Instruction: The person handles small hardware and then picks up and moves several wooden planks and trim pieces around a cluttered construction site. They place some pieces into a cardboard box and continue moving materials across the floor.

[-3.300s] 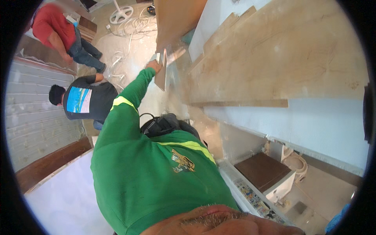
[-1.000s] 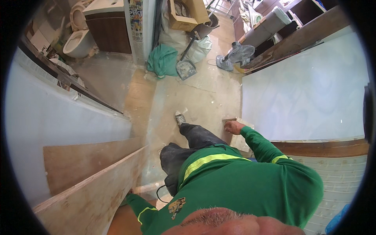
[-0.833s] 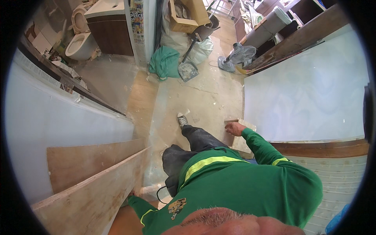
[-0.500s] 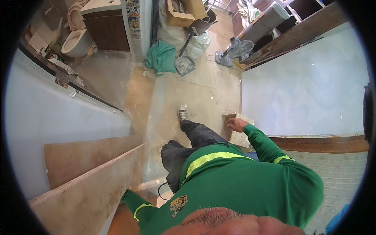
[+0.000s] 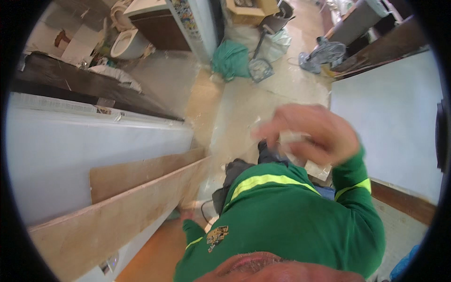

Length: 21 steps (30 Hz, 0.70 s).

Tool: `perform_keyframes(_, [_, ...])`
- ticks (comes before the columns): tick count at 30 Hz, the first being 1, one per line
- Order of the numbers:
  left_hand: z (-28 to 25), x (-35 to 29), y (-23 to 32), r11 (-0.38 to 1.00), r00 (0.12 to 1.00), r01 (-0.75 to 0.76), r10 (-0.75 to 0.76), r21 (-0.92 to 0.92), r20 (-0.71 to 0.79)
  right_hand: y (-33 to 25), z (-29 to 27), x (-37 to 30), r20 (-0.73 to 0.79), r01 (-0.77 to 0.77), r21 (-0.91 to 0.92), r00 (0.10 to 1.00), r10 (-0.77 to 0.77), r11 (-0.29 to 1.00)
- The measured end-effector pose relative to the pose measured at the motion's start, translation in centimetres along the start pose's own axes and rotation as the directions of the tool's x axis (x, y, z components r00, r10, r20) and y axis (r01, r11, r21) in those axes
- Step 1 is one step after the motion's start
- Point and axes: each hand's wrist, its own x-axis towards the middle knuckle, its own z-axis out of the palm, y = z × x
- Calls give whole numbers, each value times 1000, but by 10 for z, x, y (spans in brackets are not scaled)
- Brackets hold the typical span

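My right hand (image 5: pixel 319 134) is raised in front of my chest, smeared by motion. Its fingers and thumb are apart, with nothing visible between them. Below and behind it is part of a pale box-like piece (image 5: pixel 318 171) beside my leg. My left hand (image 5: pixel 186 215) shows only as a small blurred patch near the right end of a long wooden board (image 5: pixel 122 214); its fingers cannot be made out, nor whether it touches the board. That board stands on edge at my left, with a thinner brown board (image 5: pixel 136 177) between it and the white wall panel (image 5: pixel 103 145).
Ahead on the dusty floor lie a green cloth (image 5: pixel 230 60), a dustpan (image 5: pixel 260 70) and a grey fan (image 5: pixel 322 55). A cardboard box (image 5: pixel 251 13) stands behind them. A large white panel (image 5: pixel 390 113) is at the right. Through the left opening shows a toilet (image 5: pixel 129 44).
My right hand has risen from beside the pale box-like piece to in front of my chest. The view has shifted, so surroundings appear farther right. A bit of my left hand now shows.
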Motion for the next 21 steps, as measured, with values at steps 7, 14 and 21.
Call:
perform_keyframes(7, [108,-96,-21,933,994,37,-71,358,80,-51,-113,-28,140,407,-186,912,-385,894])
perform_keyframes(14, [293,-151,-23,736,958,-74,-135,673,252,41,-180,-88,49,74,-174,997,-66,982])
perform_keyframes(21, [449,-165,-8,575,929,-204,-142,793,342,251,-178,-166,-281,-476,132,823,493,870])
